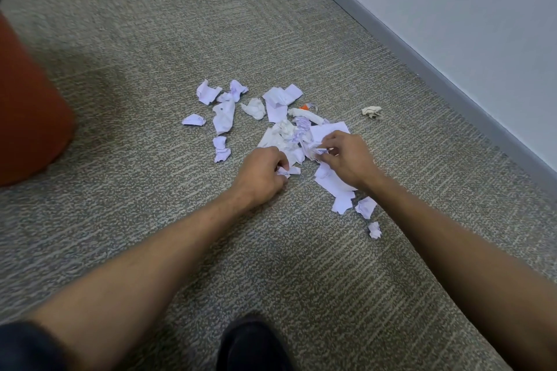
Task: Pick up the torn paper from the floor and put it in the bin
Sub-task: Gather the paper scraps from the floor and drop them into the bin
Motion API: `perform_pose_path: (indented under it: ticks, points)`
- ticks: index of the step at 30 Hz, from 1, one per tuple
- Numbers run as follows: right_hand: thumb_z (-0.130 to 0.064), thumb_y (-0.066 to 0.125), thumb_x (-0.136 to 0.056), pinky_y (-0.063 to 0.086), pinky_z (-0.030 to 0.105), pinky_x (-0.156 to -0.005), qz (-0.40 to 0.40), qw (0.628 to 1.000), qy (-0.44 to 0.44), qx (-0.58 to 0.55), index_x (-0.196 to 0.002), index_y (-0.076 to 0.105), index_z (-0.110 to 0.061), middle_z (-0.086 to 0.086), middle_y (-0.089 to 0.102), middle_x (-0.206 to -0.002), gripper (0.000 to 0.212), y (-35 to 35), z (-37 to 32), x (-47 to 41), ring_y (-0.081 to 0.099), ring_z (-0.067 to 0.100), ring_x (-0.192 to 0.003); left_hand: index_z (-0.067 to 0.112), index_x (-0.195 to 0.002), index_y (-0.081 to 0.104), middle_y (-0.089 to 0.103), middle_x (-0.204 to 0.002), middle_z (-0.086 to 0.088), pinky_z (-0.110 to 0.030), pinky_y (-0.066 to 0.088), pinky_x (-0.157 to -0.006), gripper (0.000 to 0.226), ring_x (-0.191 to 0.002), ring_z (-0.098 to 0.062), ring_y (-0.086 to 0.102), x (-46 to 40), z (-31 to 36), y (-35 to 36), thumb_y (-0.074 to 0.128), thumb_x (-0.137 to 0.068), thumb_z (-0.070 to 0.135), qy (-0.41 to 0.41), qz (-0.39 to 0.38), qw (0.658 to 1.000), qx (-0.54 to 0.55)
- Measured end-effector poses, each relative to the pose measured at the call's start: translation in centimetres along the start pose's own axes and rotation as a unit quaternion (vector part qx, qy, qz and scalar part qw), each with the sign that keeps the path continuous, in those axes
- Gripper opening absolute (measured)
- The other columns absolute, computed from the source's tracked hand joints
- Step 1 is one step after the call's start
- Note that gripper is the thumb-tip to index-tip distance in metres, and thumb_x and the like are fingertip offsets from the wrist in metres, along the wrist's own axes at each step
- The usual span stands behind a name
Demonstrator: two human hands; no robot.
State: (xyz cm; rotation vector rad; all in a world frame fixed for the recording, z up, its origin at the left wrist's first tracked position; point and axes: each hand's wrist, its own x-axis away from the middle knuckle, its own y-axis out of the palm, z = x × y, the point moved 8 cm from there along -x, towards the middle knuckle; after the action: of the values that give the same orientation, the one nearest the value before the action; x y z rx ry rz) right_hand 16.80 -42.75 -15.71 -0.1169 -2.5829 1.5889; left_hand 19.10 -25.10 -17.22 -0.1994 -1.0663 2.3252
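Several torn and crumpled white paper pieces (272, 116) lie scattered on the grey carpet in the middle of the view. My left hand (262, 173) rests at the near edge of the heap, fingers closed around a small crumpled scrap (284, 172). My right hand (346, 158) is just to the right, on top of the heap, pinching a torn piece (321, 150) between thumb and fingers. Flat white pieces (334, 184) lie under that hand. A red-brown bin (30, 105) stands at the left edge, only its side showing.
A lone crumpled ball (372, 112) lies apart to the right, near the grey skirting board (422, 63) and pale wall. A small orange object (305, 106) sits among the papers. My dark shoe (253, 343) is at the bottom centre.
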Motion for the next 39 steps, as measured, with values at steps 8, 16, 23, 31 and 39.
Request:
perform_pose_path:
  ticks: [8,16,23,31,39]
  points:
    - [-0.024,0.078,-0.083,0.055,0.043,-0.075,0.018,0.972,-0.017,-0.235,-0.100,0.077,-0.006,0.007,0.073,-0.107,0.025,-2.8,-8.3,-1.0,0.071,0.029,-0.081,0.014,-0.087,0.070,0.065,-0.078,-0.001,-0.034,0.052,-0.069,0.015,-0.068,-0.015,0.057,1.0,-0.5,-9.7,0.077,-0.075,0.013,-0.006,0.164,0.984,0.071]
    - [-0.017,0.079,-0.081,0.057,0.023,-0.077,0.022,0.938,-0.127,-0.322,-0.099,0.078,-0.013,-0.001,0.076,-0.093,0.018,-7.6,-23.4,-2.8,0.072,0.008,-0.083,0.014,-0.080,0.068,0.058,-0.069,0.005,-0.031,0.045,-0.058,0.006,-0.060,-0.012,0.052,6.8,-0.7,-24.6,0.074,-0.077,0.013,0.038,0.316,0.948,0.003]
    - [-0.019,0.079,-0.082,0.057,0.021,-0.069,0.002,0.920,-0.233,-0.315,-0.102,0.076,-0.008,0.010,0.076,-0.093,0.024,-10.3,-39.9,-4.8,0.070,0.007,-0.075,0.016,-0.083,0.071,0.069,-0.076,-0.001,-0.030,0.051,-0.062,0.011,-0.067,-0.015,0.062,15.1,-1.6,-39.0,0.070,-0.075,0.024,0.034,0.448,0.892,-0.052]
    - [-0.020,0.079,-0.078,0.054,0.029,-0.064,-0.045,0.933,-0.305,-0.187,-0.091,0.078,-0.007,0.017,0.074,-0.088,0.018,-7.9,-53.2,-7.5,0.058,0.012,-0.067,0.018,-0.085,0.071,0.063,-0.074,-0.001,-0.031,0.050,-0.061,0.021,-0.069,-0.021,0.061,19.9,-7.0,-47.9,0.079,-0.066,0.020,-0.108,0.476,0.868,-0.091]
    - [-0.033,0.063,-0.093,0.049,0.013,-0.057,-0.040,0.939,-0.303,-0.158,-0.109,0.074,-0.013,0.002,0.074,-0.098,0.027,-7.3,-51.8,-6.6,0.071,0.014,-0.076,0.025,-0.104,0.066,0.064,-0.103,0.003,-0.039,0.053,-0.078,0.036,-0.092,-0.022,0.062,20.6,-6.6,-45.7,0.072,-0.070,0.035,-0.132,0.480,0.853,-0.156]
